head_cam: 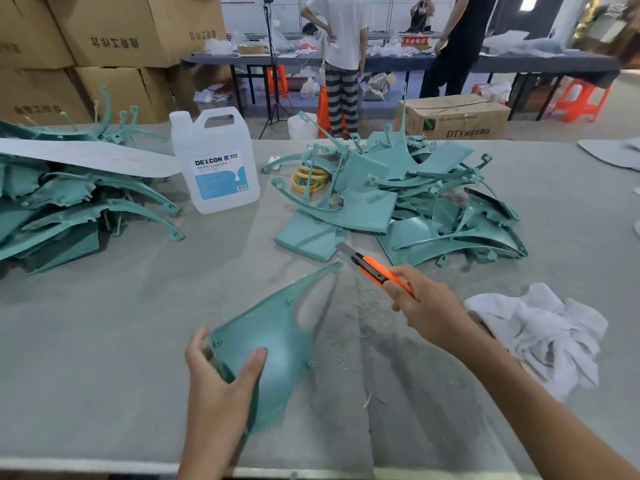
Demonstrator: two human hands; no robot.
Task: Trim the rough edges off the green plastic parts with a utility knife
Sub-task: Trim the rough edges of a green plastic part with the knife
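Holding the part (277, 327) by its broad end, my left hand (221, 375) has its thumb on the smooth, glossy face and its fingers curled behind the edge. It is a curved teal shell that narrows to a thin slotted point, and it lies on the table (104, 341) in front of me. My right hand (426, 306) is clenched round the knife (377, 270), which has an orange handle; its grey blade is out, just beside that point. The table is grey and felt-like, dusted with pale shavings. Tangled teal piles (415, 202) sit at the far left and right, with a translucent jug (214, 161) between them and crumpled white rags (540, 334) to my right. Beyond are stacked cardboard boxes (104, 36), long dark benches, orange stools (581, 98) and two people standing
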